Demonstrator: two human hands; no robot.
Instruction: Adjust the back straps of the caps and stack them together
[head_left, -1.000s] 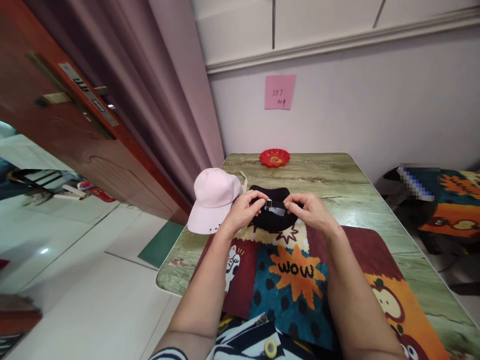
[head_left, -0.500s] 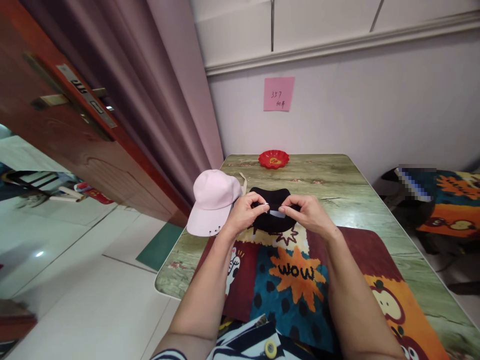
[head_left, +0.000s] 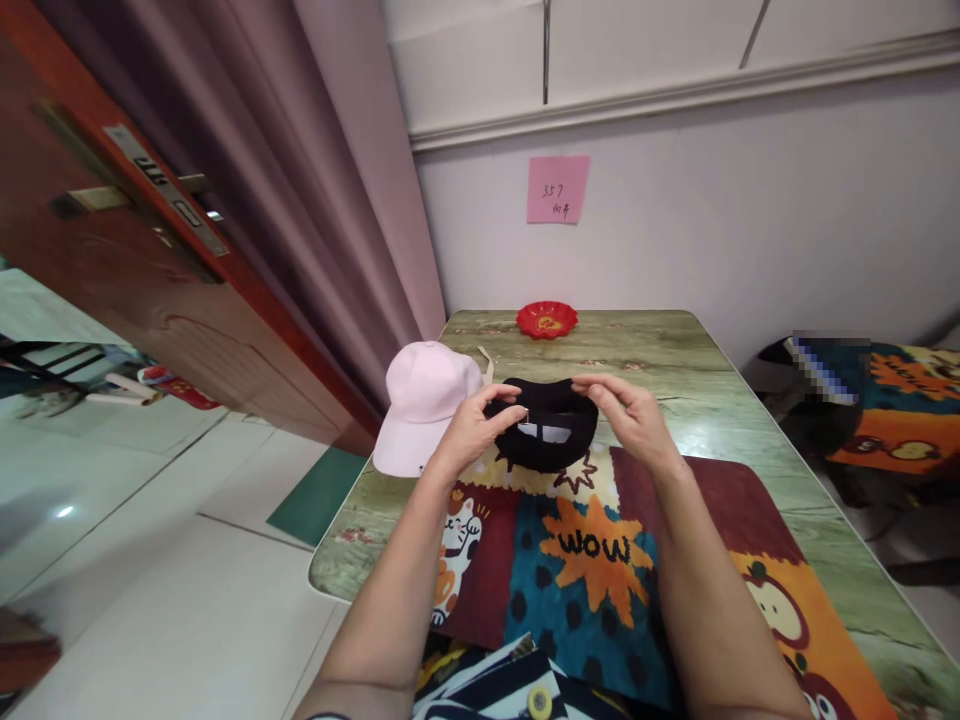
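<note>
two caps can be seen on the table (head_left: 637, 345), a pink one and a black one. far to the left, a brown door (head_left: 255, 370) is seen beside a purple curtain (head_left: 337, 150). next comes the pink cap (head_left: 427, 385), set down near the table's left edge with its brim toward the near side. just beside it is the left hand (head_left: 472, 430). its thumb and finger are pinched close together on the left side of the black cap (head_left: 547, 458), by a tiny shiny buckle (head_left: 524, 415). the black cap is in the middle, between the two hands, with its inside partly shown and pale patches (head_left: 556, 434) seen in it. behind it, well apart, a red dish (head_left: 547, 320) is placed. the right hand (head_left: 637, 425) is held at the black cap's right side, with its thumb and fingers a bit apart. no tight pinch is made by it, so the black cap seems to be gripped by the left hand only. whether the rim is touched by the right fingers cannot be told. under the arms, a bright mat (head_left: 495, 580) is spread.
</note>
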